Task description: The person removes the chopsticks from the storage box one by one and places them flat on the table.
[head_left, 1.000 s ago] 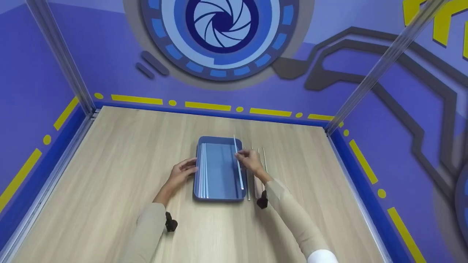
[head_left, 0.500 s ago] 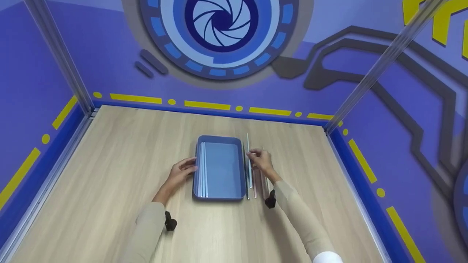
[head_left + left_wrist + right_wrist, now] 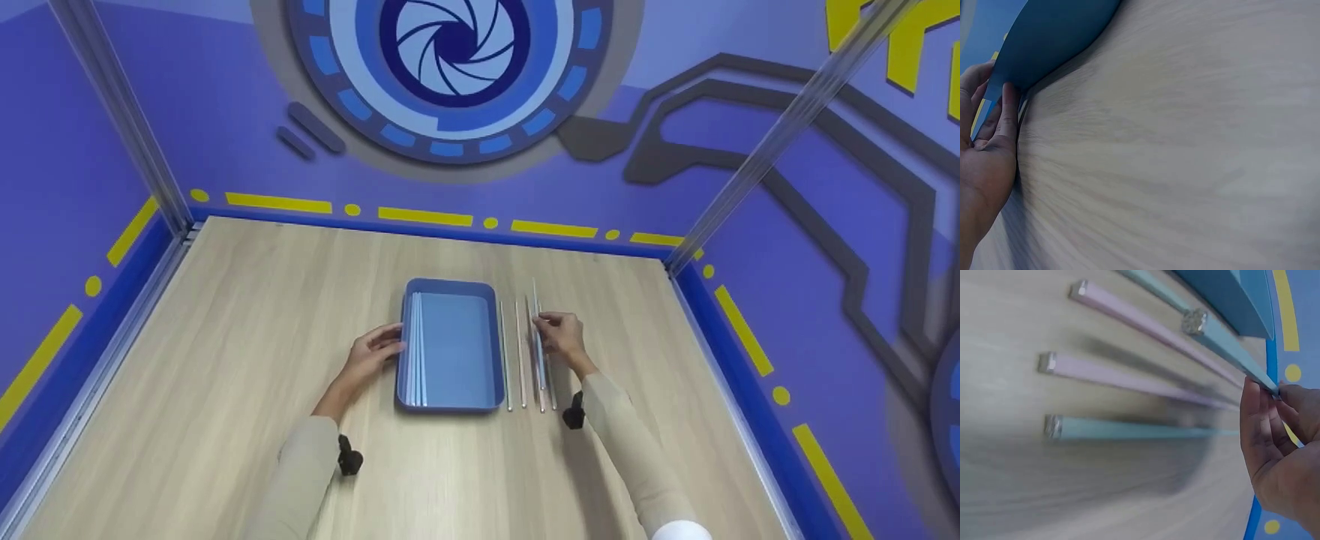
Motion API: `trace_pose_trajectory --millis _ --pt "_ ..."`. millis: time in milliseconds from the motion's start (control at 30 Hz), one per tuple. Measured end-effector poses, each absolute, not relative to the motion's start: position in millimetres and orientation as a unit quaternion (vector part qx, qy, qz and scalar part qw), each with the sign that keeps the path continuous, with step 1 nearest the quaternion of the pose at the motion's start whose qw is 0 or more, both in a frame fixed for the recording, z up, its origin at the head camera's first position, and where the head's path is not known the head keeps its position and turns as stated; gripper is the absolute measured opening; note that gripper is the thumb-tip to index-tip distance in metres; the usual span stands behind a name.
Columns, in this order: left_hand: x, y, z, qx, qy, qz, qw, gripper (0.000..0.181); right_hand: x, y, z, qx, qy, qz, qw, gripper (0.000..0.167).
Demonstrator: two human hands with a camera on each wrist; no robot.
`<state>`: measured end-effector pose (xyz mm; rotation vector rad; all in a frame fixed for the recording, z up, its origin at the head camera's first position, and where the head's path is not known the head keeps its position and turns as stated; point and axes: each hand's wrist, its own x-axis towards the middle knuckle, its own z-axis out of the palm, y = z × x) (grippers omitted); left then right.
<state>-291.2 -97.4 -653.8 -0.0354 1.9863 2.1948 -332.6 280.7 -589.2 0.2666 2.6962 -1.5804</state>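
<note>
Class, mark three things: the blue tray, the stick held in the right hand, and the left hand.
Blue tray (image 3: 459, 352): head view, on its bare floor.
Held stick (image 3: 1233, 351): right wrist view, midway along its visible length.
Left hand (image 3: 367, 355): head view, middle of hand.

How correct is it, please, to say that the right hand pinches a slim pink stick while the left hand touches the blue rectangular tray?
Not pink: the right hand pinches a slim pale-blue stick, as the right wrist view shows, while the left hand touches the blue rectangular tray.

Pale wood-grain tabletop (image 3: 262, 322): blue tray (image 3: 459, 352), two pink chopsticks (image 3: 1129, 318), two green chopsticks (image 3: 1129, 429) alongside.
</note>
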Motion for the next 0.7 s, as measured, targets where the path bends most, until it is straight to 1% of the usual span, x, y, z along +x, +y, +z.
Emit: trace_pose_trajectory --millis 367,700 --pt "-291.3 -97.2 -655.3 -0.018 0.659 0.747 0.086 0.05 -327.0 307.7 -604.7 0.1 0.886 -0.453 -0.022 0.026" --pt "-290.8 -96.9 -655.3 -0.007 0.654 0.752 0.082 0.05 -321.8 316.8 -626.6 0.119 0.928 -0.35 -0.05 0.028"
